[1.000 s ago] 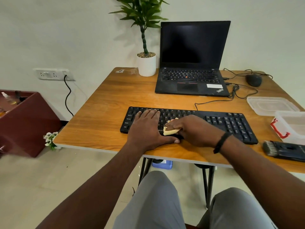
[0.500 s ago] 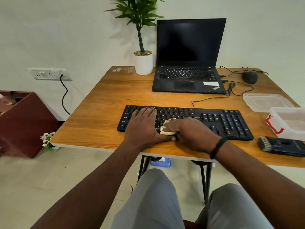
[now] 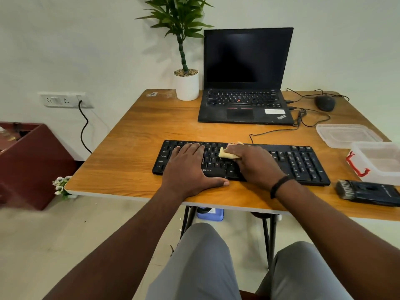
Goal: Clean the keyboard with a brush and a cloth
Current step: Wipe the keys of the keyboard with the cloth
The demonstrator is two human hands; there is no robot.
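We saw the left hand (image 3: pixel 187 167) lying flat, fingers straight, on the left part of the black keyboard (image 3: pixel 303 163), which we judged steadied it on the wooden table (image 3: pixel 134 135) while it was wiped. Just to its right, the right hand (image 3: pixel 255 164) gripped a small bunched yellow cloth (image 3: pixel 226 154) and pressed it on the middle keys. The brush (image 3: pixel 368 191) lay unused near the table's right edge, beside a clear container (image 3: pixel 376 161); the keyboard sat near the front edge, cable leading back.
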